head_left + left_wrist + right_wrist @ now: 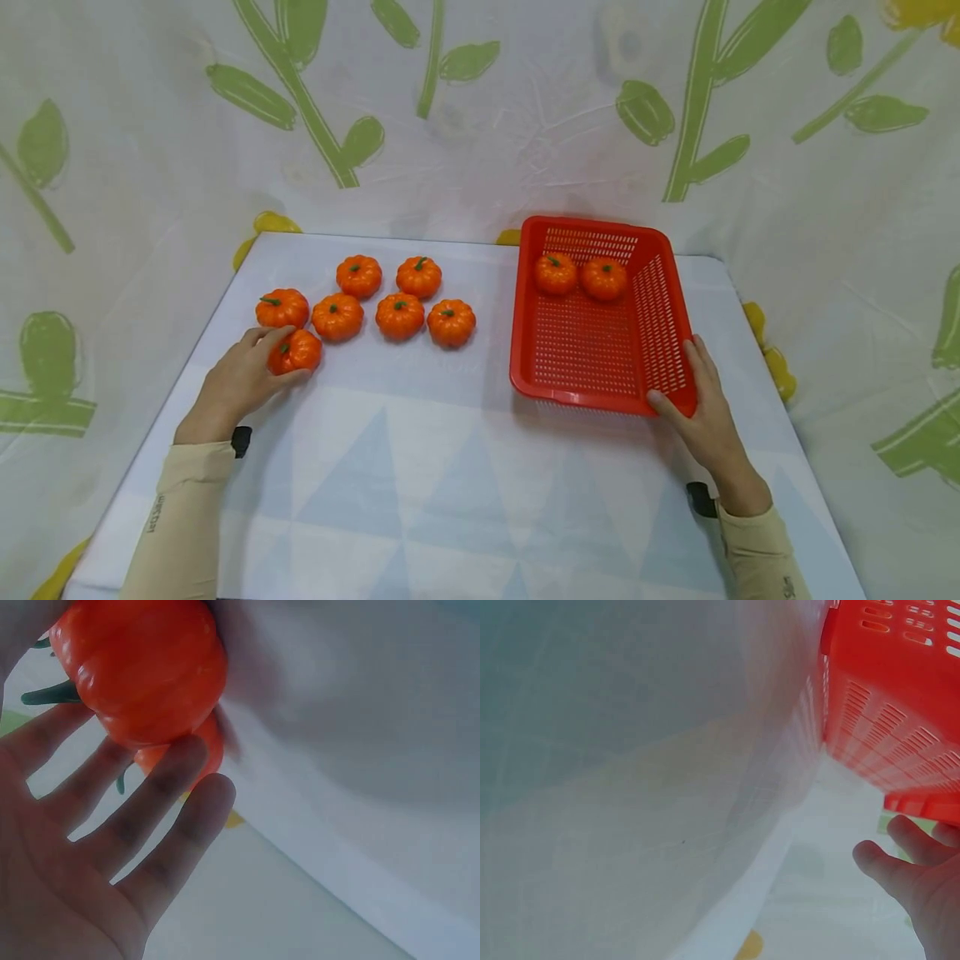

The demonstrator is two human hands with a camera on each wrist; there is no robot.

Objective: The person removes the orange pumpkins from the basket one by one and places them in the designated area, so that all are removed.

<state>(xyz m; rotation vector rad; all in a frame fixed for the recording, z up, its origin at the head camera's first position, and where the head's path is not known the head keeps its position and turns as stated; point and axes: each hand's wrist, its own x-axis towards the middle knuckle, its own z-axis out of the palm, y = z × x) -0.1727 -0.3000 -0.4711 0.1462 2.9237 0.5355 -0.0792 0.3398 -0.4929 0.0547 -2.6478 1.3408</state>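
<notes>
At the near left of a group of orange toy pumpkins, my left hand (238, 379) holds one pumpkin (302, 351) between thumb and fingers, down on the table. In the left wrist view that pumpkin (146, 667) lies against the index finger, while the other fingers stretch past it. A second pumpkin (282, 307) is just behind it. My right hand (701, 408) holds the near right corner of a red plastic basket (581, 398), thumb at the front rim and fingers along the right side. Two pumpkins, one of them at the left (556, 274), lie at the basket's far end.
Several more pumpkins stand loosely grouped behind and right of my left hand, the rightmost pumpkin (451, 323) nearest the basket. A white cloth with pale blue triangles covers the table (465, 483). Behind it hangs a curtain (525, 125) with green leaves.
</notes>
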